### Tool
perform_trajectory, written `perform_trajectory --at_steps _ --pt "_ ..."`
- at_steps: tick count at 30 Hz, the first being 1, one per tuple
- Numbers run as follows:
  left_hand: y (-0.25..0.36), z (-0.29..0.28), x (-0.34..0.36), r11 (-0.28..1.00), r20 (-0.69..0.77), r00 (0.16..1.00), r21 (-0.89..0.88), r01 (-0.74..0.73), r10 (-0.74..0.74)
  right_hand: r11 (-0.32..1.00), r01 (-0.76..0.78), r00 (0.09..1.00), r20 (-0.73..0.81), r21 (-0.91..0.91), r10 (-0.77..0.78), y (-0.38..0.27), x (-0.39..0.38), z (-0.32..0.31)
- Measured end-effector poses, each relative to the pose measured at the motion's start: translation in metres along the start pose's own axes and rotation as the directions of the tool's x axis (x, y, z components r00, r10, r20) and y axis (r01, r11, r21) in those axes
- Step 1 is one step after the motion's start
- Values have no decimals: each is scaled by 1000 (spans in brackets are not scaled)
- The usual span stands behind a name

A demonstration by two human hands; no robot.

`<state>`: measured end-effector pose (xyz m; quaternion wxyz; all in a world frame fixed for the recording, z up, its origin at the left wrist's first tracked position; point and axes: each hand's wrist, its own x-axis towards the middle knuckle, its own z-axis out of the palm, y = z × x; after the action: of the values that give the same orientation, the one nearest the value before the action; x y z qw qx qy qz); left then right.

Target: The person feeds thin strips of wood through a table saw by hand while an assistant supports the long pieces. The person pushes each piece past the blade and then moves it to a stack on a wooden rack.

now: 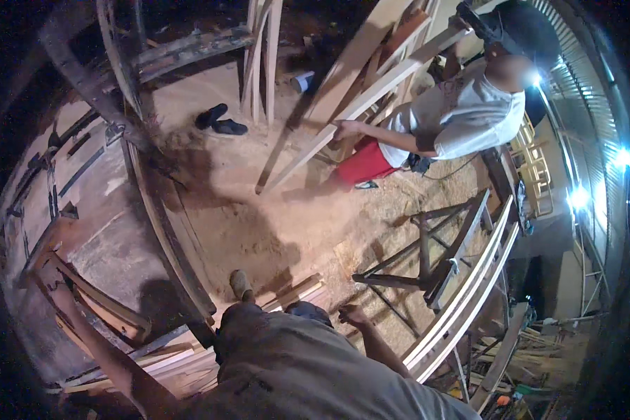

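Observation:
My left arm reaches out to the far left. My left hand (63,292) is closed on a curved brown wooden frame (122,318), which stands tilted over the grey floor; the fingers are dim. My right hand (355,316) hangs beside my right hip over the sawdust-strewn ground, its fingers loosely bent and apart, holding nothing. Nearest to it are a dark trestle (427,280) and long pale wooden strips (469,287) to the right.
A co-worker in a white shirt (469,115) holds a long board (371,98) slanting to the ground. More boards (262,63) lean behind. Dark shoes (222,120) lie at the back. A long beam (164,231) runs along the left; loose strips (178,367) lie by my feet.

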<state>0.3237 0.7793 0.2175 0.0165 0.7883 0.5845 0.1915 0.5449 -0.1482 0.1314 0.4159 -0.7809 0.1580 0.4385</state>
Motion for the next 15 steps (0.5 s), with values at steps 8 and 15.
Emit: perform_trajectory --at_steps 8,15 --pt "211 -104 -181 941 27 995 -327 -83 97 942 266 958 165 -204 -235 55 37 -27" --pt "291 -120 -312 875 227 850 -231 -426 474 954 267 963 69 -133 -260 96 40 -93"
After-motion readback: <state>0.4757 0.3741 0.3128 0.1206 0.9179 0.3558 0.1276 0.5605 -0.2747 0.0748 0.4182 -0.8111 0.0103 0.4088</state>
